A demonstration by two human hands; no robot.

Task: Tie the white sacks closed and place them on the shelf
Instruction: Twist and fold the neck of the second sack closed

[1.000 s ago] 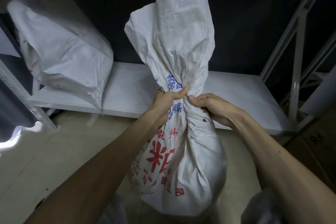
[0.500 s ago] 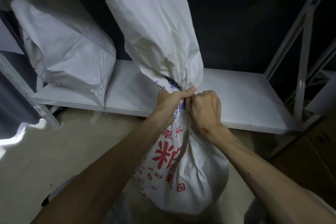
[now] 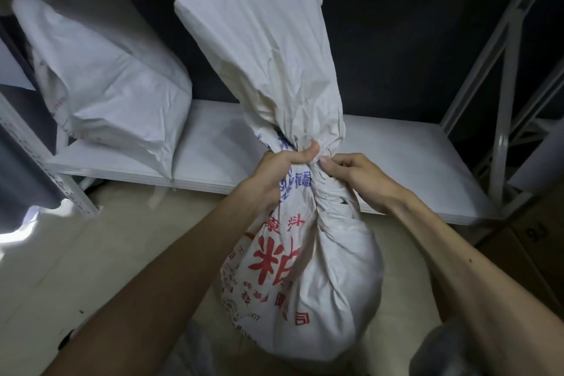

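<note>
A white sack with red and blue print stands on the floor in front of me, its lower half bulging. Its neck is gathered and twisted at mid height. My left hand grips that twisted neck from the left, thumb across the top. My right hand pinches the neck from the right with its fingertips. Above my hands the loose top of the sack fans upward, open at its edge. A second white sack leans on the left end of the low white shelf.
The shelf's grey metal uprights and braces rise at the right, and a perforated post stands at the left. Cardboard boxes sit at the far right. Pale floor tiles spread to the left below the shelf.
The loose top of the sack has dropped and tilted to the left. My right hand went from wrapping the neck to pinching it with the fingertips. My left hand kept its grip.
</note>
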